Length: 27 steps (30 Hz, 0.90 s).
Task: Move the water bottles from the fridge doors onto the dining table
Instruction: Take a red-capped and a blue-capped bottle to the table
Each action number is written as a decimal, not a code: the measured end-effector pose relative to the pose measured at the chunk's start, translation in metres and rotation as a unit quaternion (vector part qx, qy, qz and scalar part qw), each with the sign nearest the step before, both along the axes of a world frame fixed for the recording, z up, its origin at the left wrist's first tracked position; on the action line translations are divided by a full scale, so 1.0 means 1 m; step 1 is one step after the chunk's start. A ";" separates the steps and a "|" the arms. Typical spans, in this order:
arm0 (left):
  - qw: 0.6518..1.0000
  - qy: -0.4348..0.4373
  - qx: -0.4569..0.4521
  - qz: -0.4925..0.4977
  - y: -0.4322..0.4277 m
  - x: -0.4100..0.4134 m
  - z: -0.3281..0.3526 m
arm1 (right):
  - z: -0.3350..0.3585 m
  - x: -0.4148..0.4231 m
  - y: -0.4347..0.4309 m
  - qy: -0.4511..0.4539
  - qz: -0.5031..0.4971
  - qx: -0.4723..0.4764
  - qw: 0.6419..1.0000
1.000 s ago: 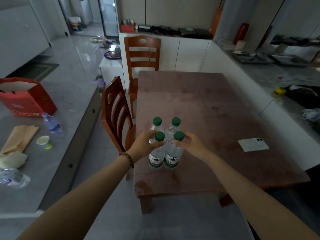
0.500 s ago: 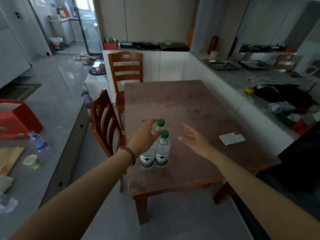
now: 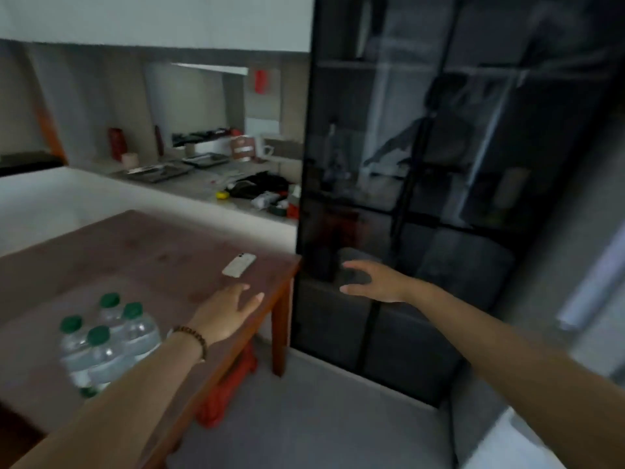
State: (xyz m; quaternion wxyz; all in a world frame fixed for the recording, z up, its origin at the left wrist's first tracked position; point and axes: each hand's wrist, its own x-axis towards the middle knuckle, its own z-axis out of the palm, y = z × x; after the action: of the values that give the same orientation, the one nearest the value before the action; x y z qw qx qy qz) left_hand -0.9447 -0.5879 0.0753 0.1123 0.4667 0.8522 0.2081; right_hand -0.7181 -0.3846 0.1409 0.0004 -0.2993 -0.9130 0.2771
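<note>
Several clear water bottles point(image 3: 108, 343) with green caps stand close together on the brown dining table point(image 3: 142, 258), at the lower left. My left hand point(image 3: 226, 313) hovers over the table's right part, empty, fingers apart, to the right of the bottles. My right hand point(image 3: 372, 280) is stretched out in front of the dark glass-fronted fridge point(image 3: 439, 184), empty with fingers spread. The fridge doors appear closed. The view is blurred by motion.
A white phone point(image 3: 239, 264) lies near the table's right edge. A cluttered counter point(image 3: 236, 184) runs behind the table. Something red point(image 3: 230, 390) sits on the floor under the table corner. Grey floor lies between table and fridge.
The view has swung right from the table to the fridge. Both hands have left the bottles, which stay on the table, and the right hand has reached out toward the fridge.
</note>
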 end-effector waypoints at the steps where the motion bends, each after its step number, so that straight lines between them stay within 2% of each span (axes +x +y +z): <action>1: 1.000 -0.010 0.000 -0.024 0.002 0.012 0.007 | 0.009 0.027 -0.008 -0.014 -0.017 0.010 1.000; 5: 0.994 -0.031 -0.003 -0.108 0.027 0.073 0.040 | 0.048 0.132 -0.038 -0.062 -0.089 0.057 0.992; 8: 0.986 -0.024 0.005 -0.167 0.053 0.139 0.067 | 0.080 0.205 -0.063 -0.110 -0.143 0.053 0.982; 12: 0.967 -0.020 0.050 -0.248 0.078 0.242 0.101 | 0.116 0.303 -0.094 -0.147 -0.206 0.096 0.963; 17: 0.938 -0.005 0.087 -0.337 0.088 0.367 0.125 | 0.128 0.427 -0.112 -0.186 -0.282 0.120 0.933; 21: 0.916 0.017 0.115 -0.384 0.095 0.465 0.135 | 0.129 0.530 -0.126 -0.191 -0.328 0.183 0.907; 27: 0.885 0.138 0.148 -0.418 0.106 0.634 0.144 | 0.135 0.689 -0.149 -0.118 -0.384 0.230 0.887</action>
State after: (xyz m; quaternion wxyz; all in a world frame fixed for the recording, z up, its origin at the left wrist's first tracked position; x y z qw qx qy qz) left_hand -0.3108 -0.4815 0.2196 -0.0006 0.8152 0.5440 0.1988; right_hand -0.0294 -0.5341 0.2756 0.0672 -0.6483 -0.7584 0.0005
